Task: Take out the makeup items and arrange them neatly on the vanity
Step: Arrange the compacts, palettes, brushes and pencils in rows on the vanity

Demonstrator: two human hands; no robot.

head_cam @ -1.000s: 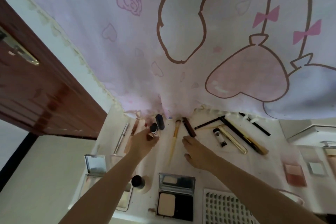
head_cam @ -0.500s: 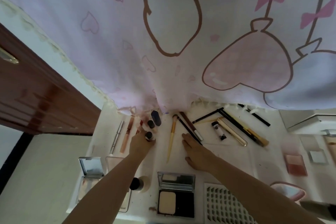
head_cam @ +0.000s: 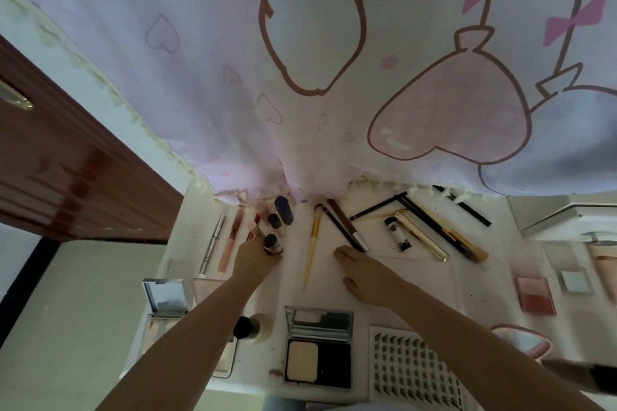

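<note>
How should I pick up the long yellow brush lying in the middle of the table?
Pinch the yellow brush around the middle of its thin handle, coming straight down from above. It lies flat, bristles towards the curtain, with bare vanity on both sides, so fingers probably fit either side. The right hand is nearest.

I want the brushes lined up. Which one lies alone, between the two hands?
The pale yellow-handled brush. It lies by itself between the left hand and right hand; the other long tools cluster right of the right hand.
</note>
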